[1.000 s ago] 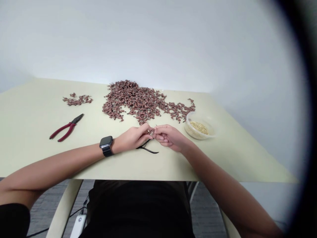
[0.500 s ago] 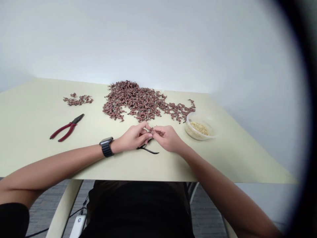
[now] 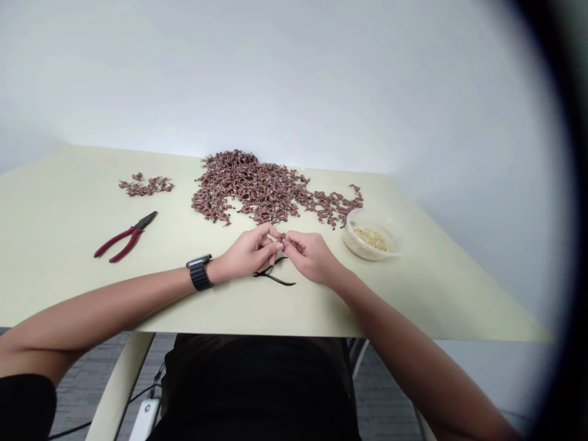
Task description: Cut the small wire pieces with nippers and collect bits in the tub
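My left hand (image 3: 252,252) and my right hand (image 3: 309,256) meet in front of the big pile, fingertips pinched together. Between them is a small brown figure (image 3: 281,240), like those in the heap; its exact shape is mostly covered by the fingers. Below the hands on the table lies a black-handled tool (image 3: 278,279), its head hidden under my left hand. The large heap of small brown figures (image 3: 252,184) spreads behind the hands, trailing off to the right. To the right stands a clear plastic bowl (image 3: 353,244) holding small golden pieces (image 3: 371,237).
Pliers with red handles (image 3: 126,237) lie at the left on the pale table (image 3: 193,312). A smaller group of brown figures (image 3: 147,185) is behind them. The wall (image 3: 275,79) borders the table's far edge. A white power bank (image 3: 145,419) with cables is below the table edge.
The hands stay pinched together at the same spot, with only slight finger movement around the small brown figure. The view has shifted very slightly.
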Tool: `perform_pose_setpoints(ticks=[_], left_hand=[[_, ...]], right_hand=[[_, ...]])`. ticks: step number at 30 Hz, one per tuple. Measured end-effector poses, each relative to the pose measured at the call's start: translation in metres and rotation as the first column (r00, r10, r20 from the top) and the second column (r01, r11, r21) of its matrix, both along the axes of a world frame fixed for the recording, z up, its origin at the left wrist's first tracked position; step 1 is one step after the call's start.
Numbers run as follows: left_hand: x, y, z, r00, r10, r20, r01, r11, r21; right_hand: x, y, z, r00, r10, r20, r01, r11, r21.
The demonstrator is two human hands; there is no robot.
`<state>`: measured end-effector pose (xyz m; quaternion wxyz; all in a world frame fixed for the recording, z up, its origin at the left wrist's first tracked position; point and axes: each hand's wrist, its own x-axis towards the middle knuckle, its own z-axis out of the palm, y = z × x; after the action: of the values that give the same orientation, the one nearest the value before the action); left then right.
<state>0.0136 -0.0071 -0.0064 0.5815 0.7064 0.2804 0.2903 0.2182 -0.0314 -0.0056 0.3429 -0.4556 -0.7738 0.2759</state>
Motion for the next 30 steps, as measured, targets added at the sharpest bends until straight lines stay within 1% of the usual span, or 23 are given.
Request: perform_pose_setpoints(ticks=[2, 4, 8, 10, 11, 12, 13, 14, 15, 16, 17, 18, 19, 20, 21, 22, 23, 24, 25, 26, 27, 28, 30], left_hand=[[0.000, 0.001, -0.001, 1.000, -0.011, 0.018, 0.012, 1.000, -0.025], [0.000, 0.001, -0.002, 1.000, -0.016, 0.024, 0.017, 0.999, -0.038], [0.000, 0.002, -0.004, 0.999, -0.031, 0.041, 0.034, 0.997, -0.067], [0.000, 0.002, -0.004, 0.998, -0.041, 0.040, 0.044, 0.997, -0.065], [0.000, 0.002, -0.004, 0.999, -0.043, 0.032, 0.045, 0.998, -0.054], [-0.001, 0.002, -0.003, 0.999, -0.043, 0.016, 0.043, 0.998, -0.036], [-0.001, 0.002, -0.002, 0.999, -0.041, -0.004, 0.041, 0.999, -0.010], [-0.002, 0.001, 0.000, 0.999, -0.035, -0.026, 0.036, 0.999, 0.025], [-0.003, 0.001, 0.001, 0.998, -0.027, -0.048, 0.031, 0.997, 0.068], [-0.004, 0.000, 0.002, 0.997, -0.019, -0.069, 0.027, 0.993, 0.119], [-0.004, 0.000, 0.003, 0.996, -0.010, -0.084, 0.024, 0.985, 0.171], [-0.005, 0.000, 0.004, 0.996, -0.001, -0.094, 0.021, 0.977, 0.212], [-0.004, 0.000, 0.004, 0.995, 0.007, -0.095, 0.015, 0.973, 0.231], [-0.004, 0.000, 0.003, 0.996, 0.012, -0.086, 0.007, 0.976, 0.220], [-0.003, 0.000, 0.002, 0.998, 0.011, -0.063, 0.000, 0.984, 0.178], [-0.002, 0.001, 0.001, 1.000, 0.009, -0.029, -0.006, 0.993, 0.115], [-0.001, 0.002, 0.000, 1.000, 0.007, 0.007, -0.007, 0.999, 0.043], [0.000, 0.003, -0.001, 0.999, 0.005, 0.042, -0.004, 1.000, -0.022], [0.000, 0.005, -0.002, 0.998, 0.007, 0.070, -0.002, 0.997, -0.071], [0.001, 0.006, -0.002, 0.996, 0.012, 0.088, -0.003, 0.994, -0.105], [0.001, 0.007, -0.001, 0.995, 0.017, 0.096, -0.005, 0.992, -0.127], [0.001, 0.007, -0.001, 0.995, 0.020, 0.099, -0.006, 0.990, -0.141], [0.001, 0.008, 0.001, 0.995, 0.015, 0.101, 0.001, 0.988, -0.157]], right_hand=[[0.001, -0.001, 0.000, 0.995, 0.019, 0.097, -0.030, 0.994, 0.109], [0.004, 0.000, -0.001, 0.985, 0.047, 0.164, -0.073, 0.985, 0.157], [0.007, 0.001, -0.004, 0.961, 0.046, 0.273, -0.110, 0.968, 0.226], [0.007, 0.001, -0.005, 0.959, 0.046, 0.281, -0.114, 0.966, 0.231], [0.006, 0.001, -0.004, 0.964, 0.049, 0.261, -0.107, 0.971, 0.212], [0.006, 0.000, -0.003, 0.974, 0.055, 0.220, -0.094, 0.981, 0.170], [0.004, 0.000, -0.001, 0.986, 0.064, 0.157, -0.080, 0.992, 0.099], [0.003, 0.000, 0.001, 0.995, 0.074, 0.072, -0.074, 0.997, -0.005], [0.002, -0.001, 0.003, 0.997, 0.075, -0.035, -0.079, 0.987, -0.137], [0.002, 0.000, 0.005, 0.987, 0.061, -0.151, -0.103, 0.953, -0.286], [0.002, 0.000, 0.007, 0.964, 0.034, -0.262, -0.148, 0.891, -0.429], [0.002, 0.000, 0.009, 0.935, 0.000, -0.356, -0.206, 0.814, -0.542], [0.003, 0.001, 0.009, 0.904, -0.033, -0.426, -0.264, 0.742, -0.616], [0.004, 0.002, 0.009, 0.879, -0.054, -0.473, -0.308, 0.692, -0.653], [0.005, 0.003, 0.009, 0.867, -0.059, -0.495, -0.332, 0.671, -0.663], [0.007, 0.004, 0.008, 0.871, -0.050, -0.488, -0.328, 0.682, -0.654], [0.008, 0.005, 0.007, 0.889, -0.036, -0.456, -0.292, 0.721, -0.628], [0.009, 0.005, 0.006, 0.915, -0.025, -0.403, -0.231, 0.784, -0.576], [0.010, 0.005, 0.005, 0.941, -0.021, -0.337, -0.157, 0.856, -0.492], [0.011, 0.005, 0.004, 0.964, -0.026, -0.265, -0.080, 0.921, -0.381], [0.011, 0.005, 0.004, 0.979, -0.038, -0.198, -0.014, 0.967, -0.255], [0.011, 0.005, 0.003, 0.988, -0.052, -0.143, 0.033, 0.990, -0.134], [0.011, 0.004, 0.003, 0.996, -0.070, -0.062, 0.072, 0.997, 0.037]])
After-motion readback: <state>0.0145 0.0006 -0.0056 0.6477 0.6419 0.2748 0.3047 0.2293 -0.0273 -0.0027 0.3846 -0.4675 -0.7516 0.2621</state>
